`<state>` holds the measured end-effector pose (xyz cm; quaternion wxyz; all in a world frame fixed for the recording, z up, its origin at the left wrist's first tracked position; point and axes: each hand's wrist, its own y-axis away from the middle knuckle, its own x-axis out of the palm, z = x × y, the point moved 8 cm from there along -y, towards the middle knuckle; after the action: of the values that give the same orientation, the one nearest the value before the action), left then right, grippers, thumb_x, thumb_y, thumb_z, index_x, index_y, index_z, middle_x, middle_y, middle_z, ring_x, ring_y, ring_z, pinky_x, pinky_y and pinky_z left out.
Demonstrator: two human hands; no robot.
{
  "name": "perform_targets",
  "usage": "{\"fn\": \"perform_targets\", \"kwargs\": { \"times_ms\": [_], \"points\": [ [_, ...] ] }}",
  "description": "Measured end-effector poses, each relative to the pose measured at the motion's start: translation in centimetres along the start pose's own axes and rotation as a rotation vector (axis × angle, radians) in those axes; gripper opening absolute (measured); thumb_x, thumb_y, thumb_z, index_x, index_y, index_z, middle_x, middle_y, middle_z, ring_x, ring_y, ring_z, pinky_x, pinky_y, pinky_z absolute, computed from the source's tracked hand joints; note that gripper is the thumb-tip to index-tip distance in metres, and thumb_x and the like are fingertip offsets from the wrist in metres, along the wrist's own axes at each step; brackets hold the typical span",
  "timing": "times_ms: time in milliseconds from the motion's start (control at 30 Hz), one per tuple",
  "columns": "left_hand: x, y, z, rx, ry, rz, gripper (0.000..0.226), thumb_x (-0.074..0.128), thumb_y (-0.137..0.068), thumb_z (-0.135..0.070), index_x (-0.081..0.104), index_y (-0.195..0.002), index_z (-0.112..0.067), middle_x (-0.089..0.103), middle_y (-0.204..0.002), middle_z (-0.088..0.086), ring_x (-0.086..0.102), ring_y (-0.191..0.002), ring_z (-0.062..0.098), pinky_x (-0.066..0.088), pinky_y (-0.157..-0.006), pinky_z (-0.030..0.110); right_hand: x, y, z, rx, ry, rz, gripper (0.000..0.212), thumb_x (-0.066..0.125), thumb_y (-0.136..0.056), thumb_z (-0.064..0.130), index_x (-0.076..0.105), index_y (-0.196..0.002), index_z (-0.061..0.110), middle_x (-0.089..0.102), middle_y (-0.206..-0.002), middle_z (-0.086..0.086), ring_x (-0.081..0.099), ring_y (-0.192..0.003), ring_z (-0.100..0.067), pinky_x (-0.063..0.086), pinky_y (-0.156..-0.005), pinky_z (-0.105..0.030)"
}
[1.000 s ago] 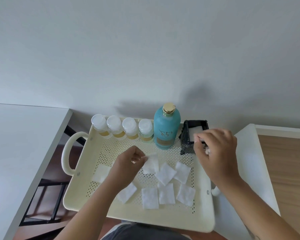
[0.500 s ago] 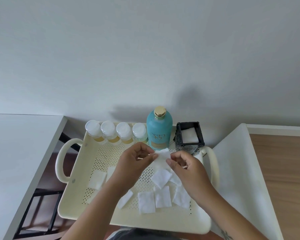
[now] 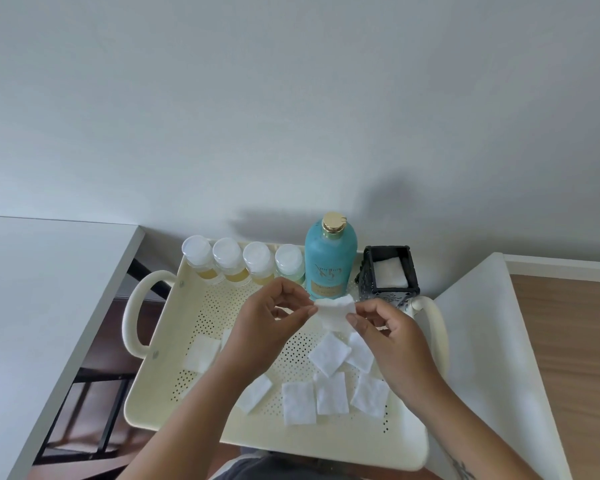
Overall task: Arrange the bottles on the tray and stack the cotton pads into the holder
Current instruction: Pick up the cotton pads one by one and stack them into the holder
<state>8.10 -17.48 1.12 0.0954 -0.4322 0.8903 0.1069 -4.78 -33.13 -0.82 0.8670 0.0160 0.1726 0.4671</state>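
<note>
Both my hands pinch one white cotton pad (image 3: 335, 310) above the middle of the cream perforated tray (image 3: 174, 386): my left hand (image 3: 274, 323) grips its left edge, my right hand (image 3: 385, 327) its right edge. Several more pads (image 3: 329, 353) lie loose on the tray floor. The black square holder (image 3: 390, 289) stands at the tray's back right with a pad (image 3: 390, 271) inside. A teal bottle with a gold cap (image 3: 330, 254) stands left of it. A row of small white-capped bottles (image 3: 243, 259) lines the tray's back edge.
A white table (image 3: 32, 323) lies to the left, with a gap and a dark frame below it. A white surface (image 3: 482, 341) and wood flooring are on the right. A pale wall rises directly behind the tray.
My right hand came back from the holder to the tray's middle and took the right edge of the pad that my left hand lifted. Both hands now hold it slightly higher.
</note>
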Motion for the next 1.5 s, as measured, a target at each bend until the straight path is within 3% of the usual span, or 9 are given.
{"fn": "perform_targets", "kwargs": {
  "times_ms": [100,167,267,433,667,867,1033,1200,1500],
  "points": [
    [-0.9,-0.3,1.5,-0.043,-0.019,-0.028,0.016,0.078,-0.081,-0.022,0.066,-0.088,-0.031,0.073,-0.089,-0.008,0.068,-0.079,0.007,0.057,-0.073,0.030,-0.8,-0.2,1.3,-0.072,0.009,-0.050,0.003,0.066,-0.087,0.034,0.068,-0.090,0.036,0.070,-0.082,0.018,0.063,-0.075,-0.003,0.048,-0.068,-0.018],
    [-2.0,-0.4,3.2,-0.078,-0.104,-0.080,0.014,0.076,-0.082,-0.025,0.066,-0.088,-0.032,0.072,-0.088,-0.012,0.067,-0.080,0.004,0.055,-0.070,0.024,-2.2,-0.6,2.5,-0.144,0.031,-0.135,0.004,0.066,-0.088,0.030,0.069,-0.089,0.032,0.069,-0.075,0.020,0.060,-0.065,0.002,0.042,-0.058,-0.008],
    [-4.0,-0.2,6.7,-0.158,-0.265,-0.145,0.013,0.074,-0.084,-0.026,0.063,-0.088,-0.031,0.070,-0.086,-0.012,0.064,-0.080,0.002,0.047,-0.069,0.018,-4.7,-1.9,4.1,-0.214,0.104,-0.269,0.004,0.065,-0.089,0.025,0.069,-0.089,0.027,0.069,-0.073,0.014,0.058,-0.063,0.001,0.039,-0.055,-0.006],
    [-6.9,1.2,11.3,-0.210,-0.611,-0.240,0.018,0.074,-0.084,-0.019,0.065,-0.099,-0.019,0.067,-0.099,-0.004,0.058,-0.101,0.021,0.048,-0.088,0.037,-6.9,-4.6,4.0,-0.179,0.308,-0.357,0.012,0.061,-0.091,0.024,0.069,-0.096,0.016,0.061,-0.078,0.013,0.055,-0.071,-0.006,0.040,-0.063,-0.020],
    [-7.8,1.9,14.1,-0.317,-0.945,-0.155,0.037,0.063,-0.087,-0.039,0.056,-0.122,-0.030,0.060,-0.117,-0.006,0.047,-0.110,0.021,0.035,-0.091,0.039,-7.0,-5.6,3.6,-0.166,0.498,-0.303,0.007,0.060,-0.092,0.022,0.062,-0.098,0.019,0.060,-0.080,0.009,0.057,-0.075,-0.019,0.042,-0.063,-0.031],
    [-7.9,1.4,14.2,-0.328,-0.937,-0.146,0.026,0.061,-0.089,-0.036,0.056,-0.114,-0.030,0.061,-0.112,-0.008,0.045,-0.109,0.021,0.032,-0.091,0.037,-7.1,-6.0,3.7,-0.160,0.695,-0.279,0.010,0.057,-0.091,0.016,0.065,-0.091,0.011,0.066,-0.087,-0.003,0.056,-0.090,-0.031,0.049,-0.065,-0.038],
    [-7.4,1.2,14.0,-0.333,-0.917,-0.113,0.015,0.056,-0.092,-0.033,0.054,-0.107,-0.028,0.064,-0.101,-0.010,0.042,-0.107,0.019,0.027,-0.088,0.035,-6.9,-4.8,4.3,-0.249,0.799,-0.401,0.014,0.057,-0.091,0.016,0.063,-0.102,0.007,0.063,-0.097,-0.011,0.052,-0.092,-0.035,0.048,-0.071,-0.047],
    [-7.2,1.4,13.5,-0.297,-0.921,-0.126,0.012,0.055,-0.092,-0.031,0.059,-0.101,-0.026,0.060,-0.099,-0.010,0.042,-0.102,0.018,0.030,-0.089,0.036,-4.4,-3.5,4.3,-0.443,0.900,-0.289,0.018,0.055,-0.089,0.025,0.069,-0.093,0.016,0.070,-0.097,0.002,0.055,-0.103,-0.033,0.046,-0.084,-0.044],
    [-7.0,1.4,10.8,-0.174,-0.700,-0.239,0.011,0.068,-0.087,-0.028,0.057,-0.084,-0.028,0.059,-0.080,-0.016,0.049,-0.094,0.017,0.031,-0.084,0.035,-3.1,-4.6,1.9,-0.272,1.112,-0.142,0.058,0.025,-0.096,0.055,0.070,-0.086,0.019,0.071,-0.098,0.007,0.041,-0.133,-0.028,0.017,-0.111,-0.054]
  ]
}}
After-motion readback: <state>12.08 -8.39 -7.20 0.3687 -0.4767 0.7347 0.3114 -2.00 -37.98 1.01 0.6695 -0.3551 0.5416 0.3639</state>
